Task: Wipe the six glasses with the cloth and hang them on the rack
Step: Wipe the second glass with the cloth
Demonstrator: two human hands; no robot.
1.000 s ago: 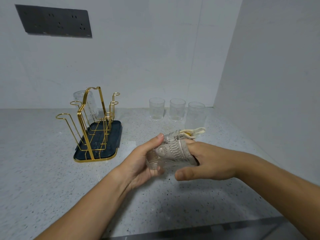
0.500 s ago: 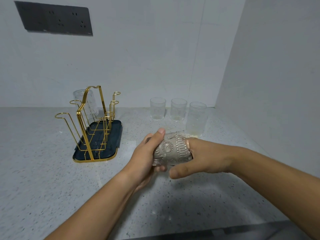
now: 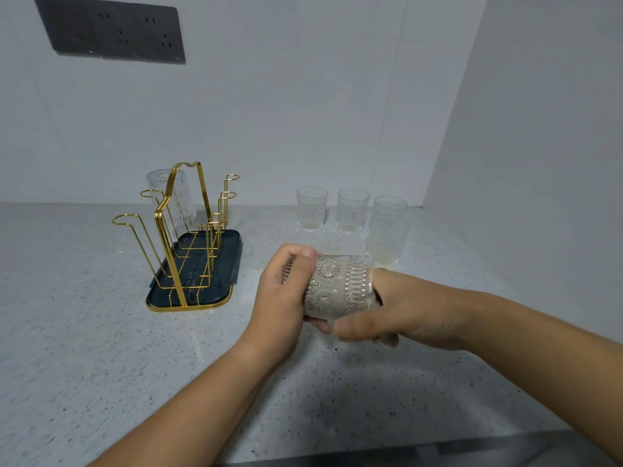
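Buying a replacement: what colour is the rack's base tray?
The flat base tray is dark teal, edged gold; head view.

We see the rack standing on its tray on the left part of the surface, with the hung glass on a far-left peg and a socket panel on the back wall above. Right of the rack, near the back wall, the left glass and middle glass stand side by side, the right glass just beside them and slightly nearer us. In front of these three, above the surface, the held glass lies on its side between our left hand at its left end and our right hand at its right end.
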